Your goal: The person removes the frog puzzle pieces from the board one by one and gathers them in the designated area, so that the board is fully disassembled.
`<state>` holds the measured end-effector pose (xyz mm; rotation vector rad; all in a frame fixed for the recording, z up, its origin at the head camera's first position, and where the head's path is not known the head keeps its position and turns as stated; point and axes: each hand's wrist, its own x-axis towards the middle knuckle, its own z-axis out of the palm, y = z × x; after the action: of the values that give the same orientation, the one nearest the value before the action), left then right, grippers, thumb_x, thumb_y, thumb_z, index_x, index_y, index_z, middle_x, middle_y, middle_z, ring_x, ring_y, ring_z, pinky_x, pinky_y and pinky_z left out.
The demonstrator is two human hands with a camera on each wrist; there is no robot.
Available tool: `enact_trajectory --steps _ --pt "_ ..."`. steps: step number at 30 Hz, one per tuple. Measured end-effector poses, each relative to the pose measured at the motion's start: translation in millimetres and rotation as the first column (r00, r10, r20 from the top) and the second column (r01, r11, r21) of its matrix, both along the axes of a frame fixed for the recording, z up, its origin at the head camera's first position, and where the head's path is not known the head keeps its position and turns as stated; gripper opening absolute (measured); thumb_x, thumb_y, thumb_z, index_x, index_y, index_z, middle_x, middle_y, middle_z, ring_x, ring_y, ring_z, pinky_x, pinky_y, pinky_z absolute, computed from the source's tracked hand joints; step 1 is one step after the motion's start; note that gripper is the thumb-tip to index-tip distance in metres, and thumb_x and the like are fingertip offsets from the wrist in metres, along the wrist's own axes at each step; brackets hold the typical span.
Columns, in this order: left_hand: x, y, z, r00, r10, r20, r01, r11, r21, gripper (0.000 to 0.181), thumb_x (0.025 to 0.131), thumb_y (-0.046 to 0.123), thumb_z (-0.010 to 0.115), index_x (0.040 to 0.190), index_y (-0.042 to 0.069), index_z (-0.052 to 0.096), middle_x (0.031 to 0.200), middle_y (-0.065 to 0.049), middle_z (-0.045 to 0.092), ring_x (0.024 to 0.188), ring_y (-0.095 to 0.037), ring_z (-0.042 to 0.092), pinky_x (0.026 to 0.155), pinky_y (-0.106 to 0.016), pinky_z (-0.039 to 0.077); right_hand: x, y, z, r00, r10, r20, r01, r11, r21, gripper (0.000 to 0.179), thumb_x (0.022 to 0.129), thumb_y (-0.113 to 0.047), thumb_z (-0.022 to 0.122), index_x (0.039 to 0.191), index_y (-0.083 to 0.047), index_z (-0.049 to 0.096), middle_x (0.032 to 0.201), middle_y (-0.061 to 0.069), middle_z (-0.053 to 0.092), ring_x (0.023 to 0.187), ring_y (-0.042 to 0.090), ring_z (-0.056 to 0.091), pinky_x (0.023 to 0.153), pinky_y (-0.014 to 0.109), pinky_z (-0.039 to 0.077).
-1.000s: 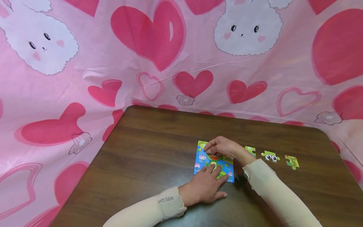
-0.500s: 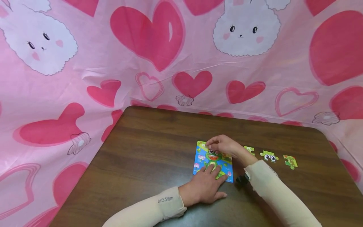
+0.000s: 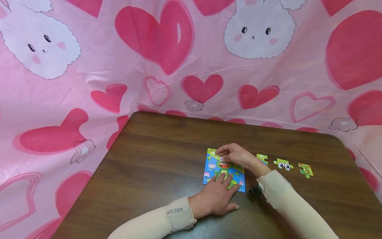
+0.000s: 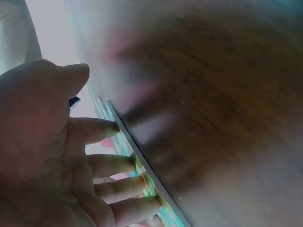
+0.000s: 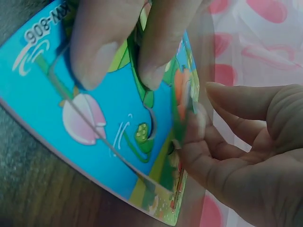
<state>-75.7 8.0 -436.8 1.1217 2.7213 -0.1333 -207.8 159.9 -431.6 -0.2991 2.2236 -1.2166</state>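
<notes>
A square frog jigsaw puzzle (image 3: 208,171) in a blue and green frame lies on the table. My left hand (image 3: 213,197) rests on its near part with the fingers straight and spread, fingertips pressing on the frog's lower body. Over the upper part bends my right hand (image 3: 237,156), its fingers curled. In the right wrist view, the right fingertips pinch a puzzle piece (image 5: 181,101) with orange and green print, its edge tilted up from the puzzle. The right hand covers part of the frog's head; one eye shows beside the fingers.
Three loose pieces lie right of the puzzle: a green and blue piece (image 3: 262,158), a piece with two eyes (image 3: 283,164) and a green and orange piece (image 3: 306,170). Behind the brown table (image 3: 167,142) hangs a pink heart-print cloth (image 3: 256,76).
The right fingers shift slightly over the frog's head: the eyes are hidden at first, then show, and now are partly covered. The left hand stays in place.
</notes>
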Motion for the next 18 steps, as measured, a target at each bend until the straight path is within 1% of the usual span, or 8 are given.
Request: enact_trajectory --steps 4,8,14,18 --pt "-0.6 0.5 0.4 1.000 0.001 0.008 -0.001 1.000 0.003 0.066 0.098 0.071 0.041 0.154 0.035 0.039 0.161 -0.002 0.038 0.148 -0.024 0.037 0.114 -0.043 0.041 -0.8 0.1 -0.3 1.000 0.018 0.022 -0.018 1.000 0.010 0.029 0.094 0.005 0.063 0.122 0.004 0.068 0.118 0.018 0.071 0.099 0.021 0.066 0.089 0.034 0.057" --pt "-1.4 1.5 1.2 1.000 0.000 0.010 0.000 1.000 0.015 0.066 0.097 0.072 0.041 0.152 0.036 0.041 0.157 -0.002 0.041 0.143 -0.023 0.040 0.112 -0.042 0.043 -2.0 0.8 -0.1 0.998 0.045 0.041 -0.045 0.999 0.005 0.024 0.094 0.004 0.063 0.117 0.004 0.070 0.108 0.014 0.074 0.091 0.017 0.066 0.086 0.031 0.056" --pt "-2.3 2.6 2.6 1.000 -0.005 0.005 0.005 1.000 0.017 0.068 0.095 0.074 0.041 0.151 0.036 0.042 0.155 -0.002 0.042 0.138 -0.022 0.043 0.104 -0.041 0.048 -2.4 2.3 1.0 0.996 0.075 0.040 -0.074 0.997 -0.023 0.023 0.095 0.004 0.062 0.117 0.006 0.069 0.106 0.014 0.074 0.088 0.016 0.063 0.083 0.028 0.055" --pt "-3.3 2.5 0.7 1.000 -0.003 0.011 0.003 1.000 0.020 0.071 0.095 0.076 0.039 0.152 0.036 0.040 0.157 -0.002 0.040 0.139 -0.021 0.042 0.104 -0.041 0.048 -1.7 2.6 1.0 0.996 0.080 0.044 -0.078 0.996 -0.035 0.024 0.096 0.001 0.063 0.118 0.006 0.069 0.106 0.013 0.074 0.087 0.017 0.061 0.082 0.027 0.053"
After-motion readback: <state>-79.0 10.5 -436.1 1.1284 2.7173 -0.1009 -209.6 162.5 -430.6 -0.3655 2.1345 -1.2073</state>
